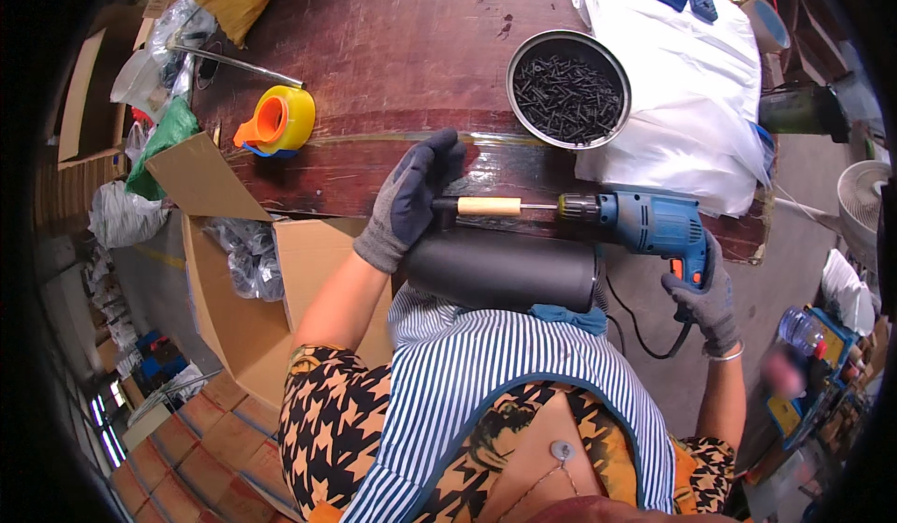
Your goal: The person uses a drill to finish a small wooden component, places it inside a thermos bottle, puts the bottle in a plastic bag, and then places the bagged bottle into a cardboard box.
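Note:
My right hand, in a grey glove, grips the handle of a blue corded power drill with an orange trigger. From its chuck a thin metal shaft runs left into a light wooden sleeve. Beyond the sleeve, a small black fitting meets my gloved left hand. That hand lies at the left end of a smooth black cylinder, fingers extended together; whether it grips is partly hidden. The cylinder lies sideways between my striped apron and the table edge.
A round tin of dark screws stands on the red-brown table, beside white plastic sheeting. Left are a yellow tape roll and a metal rod. An open carton sits below left. The drill's cord hangs down.

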A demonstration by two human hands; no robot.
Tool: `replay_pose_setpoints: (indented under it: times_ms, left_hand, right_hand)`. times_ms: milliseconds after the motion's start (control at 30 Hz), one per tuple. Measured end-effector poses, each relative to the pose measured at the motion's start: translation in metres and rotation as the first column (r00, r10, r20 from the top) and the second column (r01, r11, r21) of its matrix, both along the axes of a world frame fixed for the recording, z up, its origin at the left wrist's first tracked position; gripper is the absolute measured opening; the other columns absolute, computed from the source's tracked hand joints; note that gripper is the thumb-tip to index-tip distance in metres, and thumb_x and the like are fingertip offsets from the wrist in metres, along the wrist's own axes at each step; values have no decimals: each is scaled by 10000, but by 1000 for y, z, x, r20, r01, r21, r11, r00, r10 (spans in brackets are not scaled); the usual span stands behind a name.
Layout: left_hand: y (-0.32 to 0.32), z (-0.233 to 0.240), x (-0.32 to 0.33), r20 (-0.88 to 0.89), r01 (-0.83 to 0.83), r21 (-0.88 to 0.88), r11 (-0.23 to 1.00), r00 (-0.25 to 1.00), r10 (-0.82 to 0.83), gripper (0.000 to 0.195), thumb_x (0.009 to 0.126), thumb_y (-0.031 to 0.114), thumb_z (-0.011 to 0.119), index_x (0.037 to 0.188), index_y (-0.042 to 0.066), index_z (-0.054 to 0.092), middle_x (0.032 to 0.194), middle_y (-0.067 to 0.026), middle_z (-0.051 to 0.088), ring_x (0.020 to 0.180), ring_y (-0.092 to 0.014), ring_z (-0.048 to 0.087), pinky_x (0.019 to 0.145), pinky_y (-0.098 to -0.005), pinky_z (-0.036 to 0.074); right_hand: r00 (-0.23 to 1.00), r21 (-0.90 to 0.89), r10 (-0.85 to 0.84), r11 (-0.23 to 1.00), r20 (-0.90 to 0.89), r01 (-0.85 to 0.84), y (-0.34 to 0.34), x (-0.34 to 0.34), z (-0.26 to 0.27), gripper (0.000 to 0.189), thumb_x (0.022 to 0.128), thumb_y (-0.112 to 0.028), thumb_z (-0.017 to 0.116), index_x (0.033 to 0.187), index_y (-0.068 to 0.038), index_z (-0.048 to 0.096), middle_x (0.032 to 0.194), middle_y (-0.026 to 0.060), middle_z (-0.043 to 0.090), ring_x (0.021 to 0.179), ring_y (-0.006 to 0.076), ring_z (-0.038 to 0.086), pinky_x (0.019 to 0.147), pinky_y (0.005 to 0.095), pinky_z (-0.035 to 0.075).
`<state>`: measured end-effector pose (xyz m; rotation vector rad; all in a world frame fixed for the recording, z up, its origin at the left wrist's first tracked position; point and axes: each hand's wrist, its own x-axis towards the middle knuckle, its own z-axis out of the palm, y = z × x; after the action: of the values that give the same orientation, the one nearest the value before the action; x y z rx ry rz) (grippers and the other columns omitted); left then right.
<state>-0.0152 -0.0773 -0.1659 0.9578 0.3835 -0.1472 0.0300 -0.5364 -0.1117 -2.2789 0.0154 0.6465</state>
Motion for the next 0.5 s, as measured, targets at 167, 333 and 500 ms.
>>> replay_pose_setpoints:
  times_ms: [167, 333, 500]
  left_hand:
    - [-11, 11, 2, -6, 77, 156, 985, 997, -77, 456, 1087, 341, 468, 1398, 16, 540, 1313, -86, 627, 1193, -200, 612, 1072, -363, 466]
    - [-9, 8, 4, -44, 77, 100, 992, 996, -73, 409, 1068, 295, 522, 1351, 3, 570, 1339, -111, 622, 1212, -217, 601, 1086, -373, 447]
    - [-12, 13, 8, -37, 92, 142, 986, 995, -88, 387, 1056, 276, 551, 1329, 4, 588, 1322, -112, 630, 1205, -210, 600, 1081, -370, 447]
  right_hand:
    - [999, -147, -32, 989, 10, 33, 20, -2, 8, 760, 784, -290, 828, 1402, -67, 446, 1081, 173, 694, 927, 295, 713, 827, 390, 556]
    - [999, -142, -34, 989, 39, 39, 25, 4, 5, 715, 802, -223, 794, 1406, -84, 439, 1074, 178, 691, 931, 321, 722, 799, 402, 558]
    - [988, -80, 1, 997, 157, 11, 27, 4, -7, 730, 804, -197, 786, 1430, -94, 424, 1090, 190, 687, 953, 328, 720, 815, 406, 557]
